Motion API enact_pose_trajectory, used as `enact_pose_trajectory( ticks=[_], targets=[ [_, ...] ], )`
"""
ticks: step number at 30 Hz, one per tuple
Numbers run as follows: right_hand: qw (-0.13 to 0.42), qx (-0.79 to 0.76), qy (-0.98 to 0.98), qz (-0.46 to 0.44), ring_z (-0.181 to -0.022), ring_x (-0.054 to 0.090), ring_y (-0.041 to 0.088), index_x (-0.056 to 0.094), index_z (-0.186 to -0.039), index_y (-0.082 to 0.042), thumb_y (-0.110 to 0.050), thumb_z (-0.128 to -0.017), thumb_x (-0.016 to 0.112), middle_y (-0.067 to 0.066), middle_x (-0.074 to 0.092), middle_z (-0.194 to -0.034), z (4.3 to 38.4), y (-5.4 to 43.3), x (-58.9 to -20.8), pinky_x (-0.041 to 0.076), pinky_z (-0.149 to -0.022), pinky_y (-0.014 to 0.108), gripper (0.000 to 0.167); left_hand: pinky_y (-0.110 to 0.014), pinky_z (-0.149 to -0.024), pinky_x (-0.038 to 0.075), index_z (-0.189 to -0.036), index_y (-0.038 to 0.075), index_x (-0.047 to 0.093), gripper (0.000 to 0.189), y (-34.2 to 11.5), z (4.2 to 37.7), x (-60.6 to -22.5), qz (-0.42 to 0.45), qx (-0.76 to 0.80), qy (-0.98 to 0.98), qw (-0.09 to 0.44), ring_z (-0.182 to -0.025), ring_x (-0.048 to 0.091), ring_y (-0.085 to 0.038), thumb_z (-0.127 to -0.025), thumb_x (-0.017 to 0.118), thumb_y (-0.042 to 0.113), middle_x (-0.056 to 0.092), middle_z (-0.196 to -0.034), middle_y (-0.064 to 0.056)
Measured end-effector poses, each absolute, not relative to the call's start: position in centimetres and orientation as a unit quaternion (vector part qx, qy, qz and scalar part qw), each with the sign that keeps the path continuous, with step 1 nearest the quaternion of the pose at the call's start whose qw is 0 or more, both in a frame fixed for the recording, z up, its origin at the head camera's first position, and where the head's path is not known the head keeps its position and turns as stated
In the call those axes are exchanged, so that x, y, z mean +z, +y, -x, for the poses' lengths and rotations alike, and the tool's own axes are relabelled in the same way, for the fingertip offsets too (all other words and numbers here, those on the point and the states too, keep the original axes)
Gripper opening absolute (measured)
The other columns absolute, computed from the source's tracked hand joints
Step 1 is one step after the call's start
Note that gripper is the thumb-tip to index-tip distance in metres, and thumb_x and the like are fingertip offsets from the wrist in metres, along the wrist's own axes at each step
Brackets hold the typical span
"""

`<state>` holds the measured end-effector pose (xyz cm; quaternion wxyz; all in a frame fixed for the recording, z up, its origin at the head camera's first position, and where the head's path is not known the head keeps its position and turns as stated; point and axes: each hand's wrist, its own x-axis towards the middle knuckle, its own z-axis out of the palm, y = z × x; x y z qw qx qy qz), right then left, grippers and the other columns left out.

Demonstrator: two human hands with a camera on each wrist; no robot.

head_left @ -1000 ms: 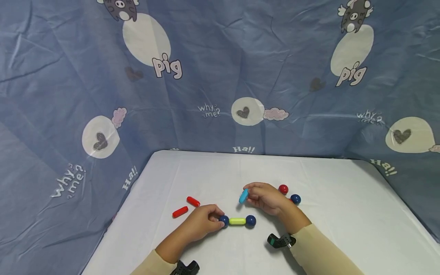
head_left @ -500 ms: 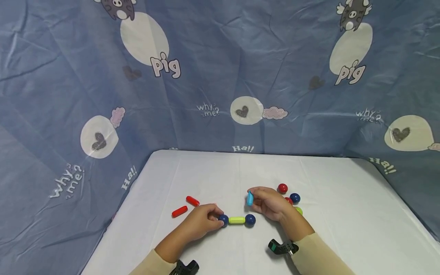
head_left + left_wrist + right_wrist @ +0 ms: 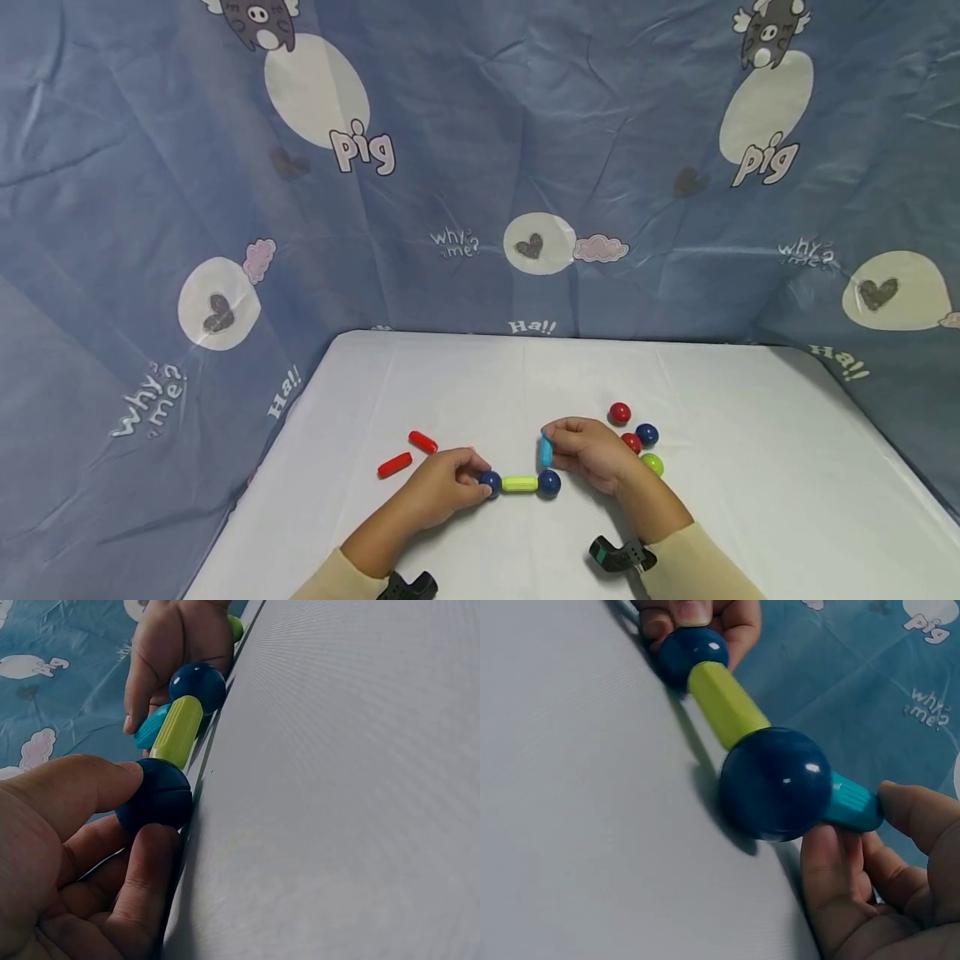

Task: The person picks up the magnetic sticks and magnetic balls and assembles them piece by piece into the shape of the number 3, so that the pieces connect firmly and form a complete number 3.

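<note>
A yellow-green rod (image 3: 520, 484) joins two dark blue balls in a row on the white table. My left hand (image 3: 452, 483) pinches the left blue ball (image 3: 156, 796) between thumb and fingers. Beyond the right blue ball (image 3: 776, 784), my right hand (image 3: 588, 450) pinches a light blue rod (image 3: 546, 450) by its far end. The rod's near end points at that ball, and in the right wrist view the ball overlaps it.
Two red rods (image 3: 395, 465) lie to the left of my left hand. Right of my right hand are two red balls (image 3: 619, 413), a dark blue ball (image 3: 647, 434) and a green ball (image 3: 652, 464). A blue printed cloth (image 3: 480, 167) stands behind the table (image 3: 450, 367).
My right hand has brought the light blue rod nearer, toward the right blue ball, and turned it more upright in view. The green ball has come into sight. My left hand keeps its hold.
</note>
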<state>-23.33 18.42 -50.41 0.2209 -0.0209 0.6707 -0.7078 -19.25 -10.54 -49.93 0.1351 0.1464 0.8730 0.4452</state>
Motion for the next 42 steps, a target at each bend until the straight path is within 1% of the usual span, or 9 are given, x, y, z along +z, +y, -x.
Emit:
enact_pose_trajectory(
  ticks=[6, 11, 18, 23, 29, 33, 36, 38, 42],
  targets=[
    [0.199, -0.691, 0.695, 0.025, -0.092, 0.064, 0.013, 0.064, -0.122, 0.01, -0.02, -0.104, 0.066, 0.004, 0.066, -0.101, 22.8, 18.0, -50.5, 0.059, -0.083, 0.028, 0.035, -0.021, -0.065, 0.049, -0.107, 0.02, 0.076, 0.024, -10.5, 18.9, -50.1, -0.14, 0.445, 0.873, 0.138, -0.079, 0.06, -0.013, -0.086, 0.087, 0.02, 0.068, -0.089, 0.006],
    [0.19, -0.677, 0.711, 0.014, -0.093, 0.065, 0.015, 0.066, -0.122, 0.008, -0.021, -0.103, 0.068, 0.006, 0.067, -0.104, 22.5, 17.9, -50.4, 0.06, -0.085, 0.03, 0.035, -0.022, -0.063, 0.047, -0.107, 0.021, 0.076, 0.023, -10.4, 19.1, -50.0, -0.147, 0.443, 0.874, 0.135, -0.077, 0.059, -0.012, -0.086, 0.087, 0.02, 0.067, -0.087, 0.006],
    [0.183, -0.652, 0.735, -0.006, -0.093, 0.067, 0.018, 0.067, -0.12, 0.006, -0.017, -0.103, 0.066, 0.012, 0.068, -0.108, 22.2, 18.2, -50.1, 0.062, -0.087, 0.034, 0.029, -0.021, -0.062, 0.047, -0.107, 0.02, 0.076, 0.023, -10.4, 19.3, -49.9, -0.153, 0.441, 0.874, 0.133, -0.076, 0.058, -0.011, -0.086, 0.086, 0.018, 0.066, -0.085, 0.007],
    [0.19, -0.642, 0.743, -0.01, -0.093, 0.067, 0.018, 0.067, -0.121, 0.005, -0.02, -0.103, 0.066, 0.012, 0.068, -0.11, 22.0, 18.3, -49.8, 0.062, -0.088, 0.035, 0.03, -0.021, -0.062, 0.046, -0.107, 0.02, 0.076, 0.023, -10.4, 19.2, -49.9, -0.152, 0.44, 0.875, 0.135, -0.075, 0.058, -0.012, -0.086, 0.086, 0.019, 0.066, -0.085, 0.006],
    [0.179, -0.633, 0.753, -0.013, -0.095, 0.07, 0.019, 0.068, -0.121, 0.004, -0.02, -0.103, 0.066, 0.012, 0.07, -0.111, 21.8, 18.2, -49.9, 0.061, -0.09, 0.036, 0.029, -0.021, -0.061, 0.045, -0.106, 0.021, 0.076, 0.023, -10.4, 19.0, -50.0, -0.15, 0.439, 0.875, 0.139, -0.074, 0.057, -0.012, -0.086, 0.087, 0.02, 0.065, -0.083, 0.005],
    [0.15, -0.602, 0.784, -0.024, -0.094, 0.07, 0.019, 0.071, -0.118, -0.001, -0.021, -0.102, 0.067, 0.009, 0.073, -0.106, 21.7, 18.2, -49.4, 0.06, -0.089, 0.033, 0.025, -0.021, -0.062, 0.046, -0.107, 0.021, 0.076, 0.024, -10.3, 19.0, -50.0, -0.151, 0.437, 0.876, 0.136, -0.075, 0.057, -0.012, -0.086, 0.087, 0.02, 0.065, -0.084, 0.006],
    [0.119, -0.557, 0.822, -0.034, -0.091, 0.068, 0.018, 0.073, -0.116, -0.007, -0.026, -0.1, 0.069, 0.005, 0.074, -0.102, 21.6, 18.3, -48.5, 0.057, -0.083, 0.03, 0.025, -0.022, -0.062, 0.047, -0.107, 0.021, 0.076, 0.024, -10.3, 19.1, -50.0, -0.15, 0.436, 0.877, 0.134, -0.076, 0.058, -0.012, -0.086, 0.087, 0.02, 0.066, -0.085, 0.006],
    [0.097, -0.534, 0.839, -0.027, -0.091, 0.068, 0.019, 0.073, -0.117, -0.007, -0.026, -0.099, 0.07, 0.006, 0.074, -0.102, 21.5, 18.7, -47.8, 0.055, -0.081, 0.029, 0.026, -0.022, -0.062, 0.047, -0.107, 0.021, 0.076, 0.023, -10.3, 19.1, -49.9, -0.149, 0.436, 0.877, 0.134, -0.076, 0.058, -0.012, -0.086, 0.087, 0.02, 0.066, -0.084, 0.006],
    [0.05, -0.519, 0.854, 0.001, -0.095, 0.07, 0.02, 0.071, -0.119, -0.003, -0.023, -0.1, 0.069, 0.012, 0.074, -0.11, 21.4, 20.2, -46.6, 0.057, -0.081, 0.03, 0.028, -0.022, -0.062, 0.047, -0.107, 0.021, 0.076, 0.023, -10.2, 19.0, -49.9, -0.145, 0.434, 0.879, 0.135, -0.076, 0.057, -0.013, -0.086, 0.087, 0.02, 0.065, -0.084, 0.005]
  ],
)
